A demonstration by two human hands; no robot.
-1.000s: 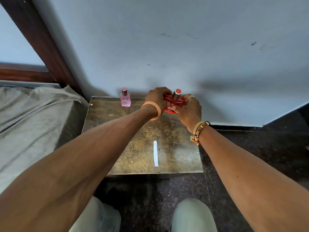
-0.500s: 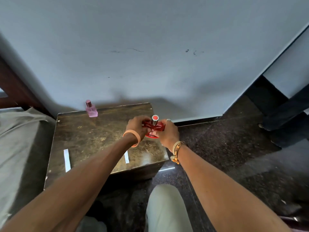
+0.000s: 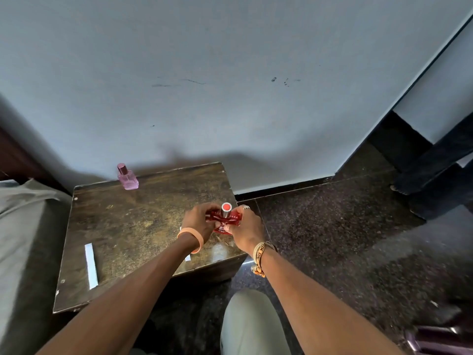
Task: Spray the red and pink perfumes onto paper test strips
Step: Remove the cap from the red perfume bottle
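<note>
Red bottle (image 3: 225, 221): held between both hands, upright, above the right front part of the table (image 3: 133, 226).
Left hand (image 3: 197, 221): fingers curled round the bottle's left side, gripping it.
Right hand (image 3: 247, 230): wrapped round the right side, thumb pressed on the front; a firm hold, not a loose one.
Cap (image 3: 226, 210): silver with a red top, on and pointing up. The two-handed hold likely steadies the body so the cap can come off.
Pink bottle (image 3: 127, 177): upright at the table's far edge by the wall, well apart from the hands, capped.
Strip (image 3: 91, 265): lies flat near the table's left front, within reach for spraying.
Second strip (image 3: 188, 258): a sliver shows beside the left forearm; the rest is hidden.
Stage: by appearances, spraying has not begun.
</note>
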